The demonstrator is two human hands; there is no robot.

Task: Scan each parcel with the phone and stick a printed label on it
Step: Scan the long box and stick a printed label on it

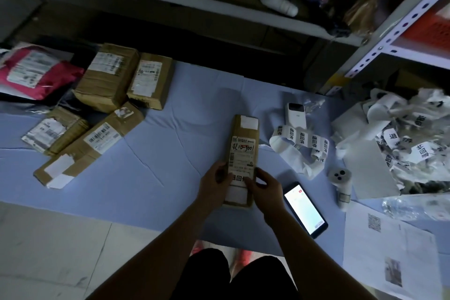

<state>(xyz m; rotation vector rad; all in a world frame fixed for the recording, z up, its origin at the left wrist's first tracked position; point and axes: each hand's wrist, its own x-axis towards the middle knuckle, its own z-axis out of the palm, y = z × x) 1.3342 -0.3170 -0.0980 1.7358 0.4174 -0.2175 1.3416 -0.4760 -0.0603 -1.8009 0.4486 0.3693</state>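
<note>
A long narrow cardboard parcel (243, 143) lies on the blue sheet (170, 153) in the middle, its shipping label facing up with handwritten figures. My left hand (214, 182) grips its near left edge. My right hand (261, 184) presses a printed label (239, 178) onto the parcel's near end with thumb and fingers. The phone (304, 209) lies screen up and lit on the sheet just right of my right hand. A strip of printed labels (302, 141) trails from the small white label printer (295, 114) further right.
Several brown parcels (107, 78) and a red mailer bag (36, 75) lie at the left. A heap of used label backing (414, 134) fills the right. A white handheld controller (339, 179) and printed sheets (389, 248) lie near right. Metal shelving (389, 31) stands behind.
</note>
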